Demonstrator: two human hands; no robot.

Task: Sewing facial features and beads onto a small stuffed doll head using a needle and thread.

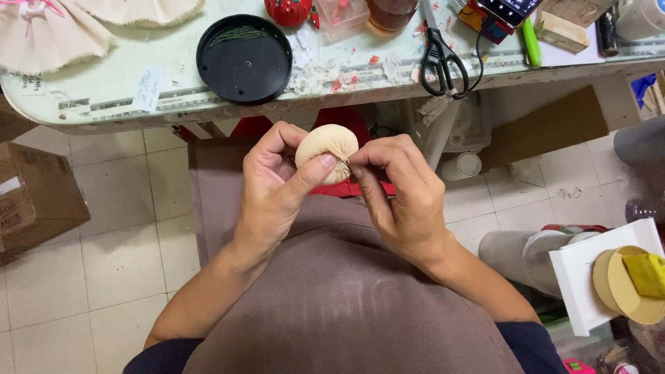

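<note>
- Ball [328,148]: underside hidden by left hand [273,190] thumb; gathered spot too small to read, needle can't tell.
- Right hand [402,197]: fingertips pinch sth tiny at ball, can't make out what.
- Phone [509,8], jar [391,10], red pincushion [289,10]: cut off by top edge.
- Cloth [48,34] top left: cut off by edge.
- Box [34,197]: cut by left edge.
- Tape roll [627,284]: part cut at right edge.
- Paper tag [149,88]: writing too small.

The stuffed ball [327,149] was pale peach; the round tray [244,61] and scissors [443,62] black; the apron [332,291] greyish brown; the pincushion [288,11], partly cropped, probably red.
</note>
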